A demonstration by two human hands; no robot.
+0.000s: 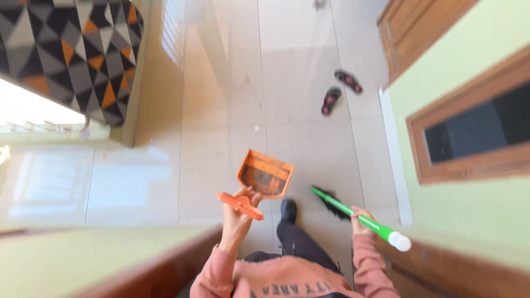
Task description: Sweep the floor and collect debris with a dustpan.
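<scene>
My left hand [238, 214] grips the handle of an orange dustpan [264, 175], whose dirty scoop tilts away from me over the tiled floor. My right hand [362, 219] is closed around the green handle of a broom [359, 218]. Its black bristles [331, 202] point down and forward toward the floor, and its white end cap [399, 241] sticks out to the right. Both arms wear pink sleeves. One dark shoe [287, 209] of mine shows between the two tools.
A pair of black and red sandals [339, 91] lies ahead on the beige floor tiles [298, 110]. A green wall with a wood-framed window [475, 127] stands on the right, with a wooden door [414, 27] beyond. A patterned black, grey and orange surface [77, 49] is at upper left.
</scene>
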